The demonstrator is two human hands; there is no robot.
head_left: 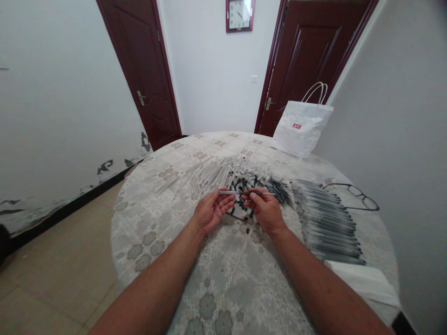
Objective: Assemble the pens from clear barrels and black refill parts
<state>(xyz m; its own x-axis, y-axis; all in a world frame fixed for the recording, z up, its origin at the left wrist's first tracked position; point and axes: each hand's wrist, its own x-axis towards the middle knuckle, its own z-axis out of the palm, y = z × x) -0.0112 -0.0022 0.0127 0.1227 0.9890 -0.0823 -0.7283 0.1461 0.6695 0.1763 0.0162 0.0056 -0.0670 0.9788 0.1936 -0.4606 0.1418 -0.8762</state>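
Observation:
My left hand (212, 210) pinches a white pen barrel (227, 192) held level over the round table (146, 218). My right hand (264, 208) pinches a thin dark refill (256, 192) whose tip meets the barrel's open end. Both hands hover above a scatter of small black caps (244, 184). Behind them lies a heap of white pen barrels (213, 174). A bundle of dark refills (281, 190) lies just right of my right hand.
A long row of assembled pens (328, 223) lies along the table's right side, with eyeglasses (359, 195) beyond it. A white paper bag (302, 125) stands at the far edge. White folded cloth (363, 279) lies at the near right. Two dark doors and a clock face me.

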